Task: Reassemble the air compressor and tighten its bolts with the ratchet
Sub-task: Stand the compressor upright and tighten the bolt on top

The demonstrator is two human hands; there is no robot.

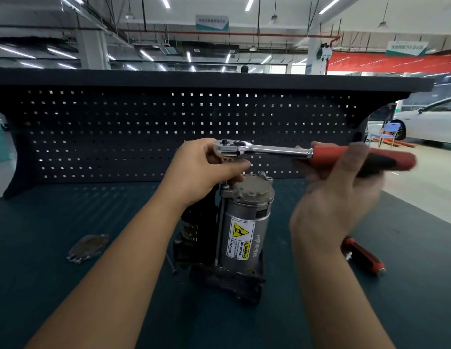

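While left grip [206, 170] pinches the ratchet [269, 149] head above the compressor [244, 222], right grip [340, 190] clasps the handle.

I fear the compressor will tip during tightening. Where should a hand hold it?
Probably grip the air compressor round its silver cylinder, coming from the person's right: it stands upright, round and bare there, while black parts crowd its left.

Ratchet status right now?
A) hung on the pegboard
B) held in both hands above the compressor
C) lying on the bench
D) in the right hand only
B: the left hand grips the ratchet at its head and the right hand holds its red handle, above the upright compressor.
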